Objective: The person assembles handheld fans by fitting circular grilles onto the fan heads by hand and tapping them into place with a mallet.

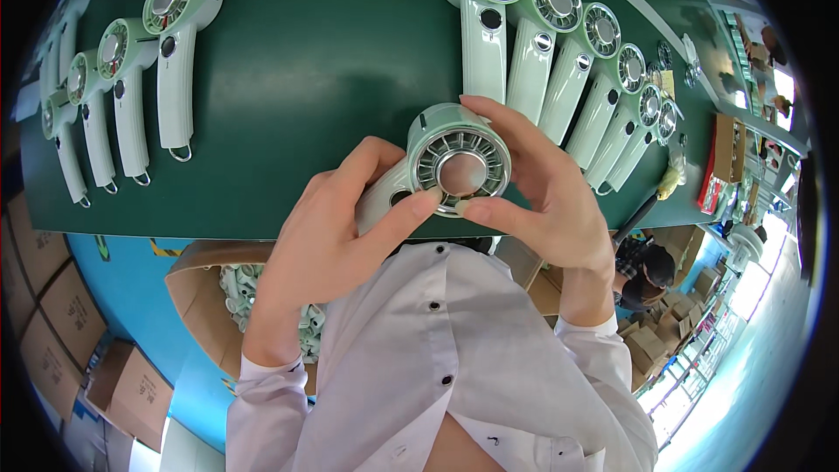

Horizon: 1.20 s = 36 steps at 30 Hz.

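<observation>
A pale green handheld fan (460,162) with a round silver-rimmed grille and a shiny centre disc is held over the table's near edge. My left hand (336,218) wraps its handle, thumb pressed to the grille's lower rim. Around the other side of the head curl the fingers of my right hand (551,188), with its thumb also at the lower rim. Most of the handle is hidden behind my left hand. Just beyond my right hand lies a row of similar fans (483,48). Farther left is another group of fans (177,87), with metal loops at their handle ends.
The dark green table (306,61) spans the view. Below it stands an open carton (197,284) filled with pale green parts. Brown boxes (57,332) are stacked at lower left. On the right, a person in a dark cap (655,267) is near more cartons (647,350).
</observation>
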Tool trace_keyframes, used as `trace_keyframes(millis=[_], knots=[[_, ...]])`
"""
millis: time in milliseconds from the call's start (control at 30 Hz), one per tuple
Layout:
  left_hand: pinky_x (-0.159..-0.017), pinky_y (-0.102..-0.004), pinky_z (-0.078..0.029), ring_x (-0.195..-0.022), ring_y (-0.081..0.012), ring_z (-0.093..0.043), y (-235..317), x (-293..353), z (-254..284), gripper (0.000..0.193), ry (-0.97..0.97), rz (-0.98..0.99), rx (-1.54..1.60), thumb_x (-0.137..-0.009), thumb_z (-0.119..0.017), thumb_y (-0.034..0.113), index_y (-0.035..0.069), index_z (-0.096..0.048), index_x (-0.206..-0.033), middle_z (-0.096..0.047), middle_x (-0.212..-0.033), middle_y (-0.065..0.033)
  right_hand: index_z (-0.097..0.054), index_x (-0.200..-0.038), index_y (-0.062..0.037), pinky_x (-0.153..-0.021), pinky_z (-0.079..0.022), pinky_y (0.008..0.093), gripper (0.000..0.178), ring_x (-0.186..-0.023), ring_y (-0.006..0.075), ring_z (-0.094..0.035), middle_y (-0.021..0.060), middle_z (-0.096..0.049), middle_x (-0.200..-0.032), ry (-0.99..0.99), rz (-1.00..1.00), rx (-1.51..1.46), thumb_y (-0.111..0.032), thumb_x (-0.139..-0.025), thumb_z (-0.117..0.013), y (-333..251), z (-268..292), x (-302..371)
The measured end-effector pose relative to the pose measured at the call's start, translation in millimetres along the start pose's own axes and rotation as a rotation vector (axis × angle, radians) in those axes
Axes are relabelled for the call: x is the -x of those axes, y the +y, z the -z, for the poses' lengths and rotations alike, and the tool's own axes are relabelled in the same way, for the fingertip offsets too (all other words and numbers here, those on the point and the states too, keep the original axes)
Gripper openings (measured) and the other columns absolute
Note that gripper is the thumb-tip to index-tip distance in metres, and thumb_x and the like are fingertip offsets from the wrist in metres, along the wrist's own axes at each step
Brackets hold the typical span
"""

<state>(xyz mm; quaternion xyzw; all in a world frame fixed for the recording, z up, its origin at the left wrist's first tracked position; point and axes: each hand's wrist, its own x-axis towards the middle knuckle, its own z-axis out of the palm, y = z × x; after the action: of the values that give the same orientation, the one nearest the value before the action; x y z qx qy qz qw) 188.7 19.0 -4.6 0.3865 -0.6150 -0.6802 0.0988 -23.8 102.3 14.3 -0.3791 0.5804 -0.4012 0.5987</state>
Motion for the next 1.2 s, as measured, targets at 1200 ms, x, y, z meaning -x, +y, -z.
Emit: trace_keyframes(millis=[1200], knots=[[-0.068,-0.0236,-0.050,-0.083,-0.0087,-0.061,-6.9,15.9,-28.6,0.027,0.095,0.165,0.237,-0.099,-0.062,0.015,0.002,-0.052,-0.120,-0.064,-0.103,-0.0051,-0.044,-0.147,-0.0018,-0.099,-0.050,0.0311,0.059,-0.111,0.0144,-0.062,0.0109,-0.062,-0.127,0.022,0.039,-0.400,-0.008,-0.094,-0.070,40.9,3.7,19.5]])
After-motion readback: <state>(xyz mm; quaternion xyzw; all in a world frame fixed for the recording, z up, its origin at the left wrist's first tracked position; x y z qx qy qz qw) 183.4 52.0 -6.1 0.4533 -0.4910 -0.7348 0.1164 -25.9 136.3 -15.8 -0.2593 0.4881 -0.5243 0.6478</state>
